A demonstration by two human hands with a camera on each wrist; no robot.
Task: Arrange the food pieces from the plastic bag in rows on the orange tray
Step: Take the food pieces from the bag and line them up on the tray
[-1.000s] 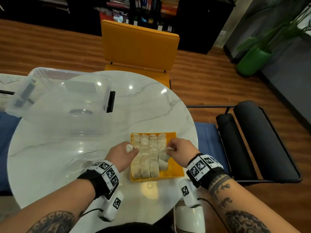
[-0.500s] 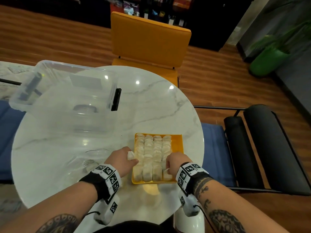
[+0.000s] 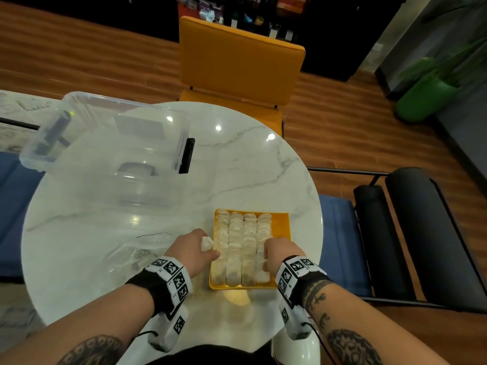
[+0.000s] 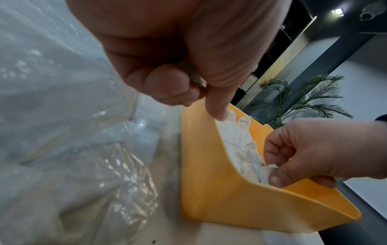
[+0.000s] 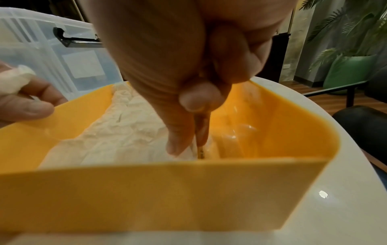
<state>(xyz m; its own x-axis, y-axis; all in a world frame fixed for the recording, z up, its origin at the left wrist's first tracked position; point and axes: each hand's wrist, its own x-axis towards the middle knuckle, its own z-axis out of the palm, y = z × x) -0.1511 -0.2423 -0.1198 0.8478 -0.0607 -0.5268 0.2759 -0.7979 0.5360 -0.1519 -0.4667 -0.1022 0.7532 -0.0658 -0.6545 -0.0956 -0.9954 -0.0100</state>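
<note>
A: Food pieces (image 3: 242, 246) from the head view: four white rows packed side by side on the orange tray (image 3: 284, 225), which sits on the marble table (image 3: 237, 167) near its front edge. The fourth row ends in a piece by the near wall. A bare orange strip remains along the right wall.

B: And the hands?

A: Left hand (image 3: 191, 250) rests at the tray's left wall, fingers curled round a spare white piece (image 3: 207, 243). Right hand (image 3: 280, 252) is over the near right corner. The clear plastic bag (image 3: 142, 248) lies just left of the tray.

B: Left wrist view?

A: Right hand (image 4: 314, 150) pinches a piece (image 4: 270, 167) between thumb and finger at the row's near end.

B: Right wrist view?

A: Its fingers (image 5: 178, 140) reach down into the tray (image 5: 167, 190) beside the rows, closed on that piece.

B: So the step?

A: Seating a piece in the fourth row, I'd judge. Next likely calls for letting go, then placing the left hand's piece, perhaps in the bare strip.
</note>
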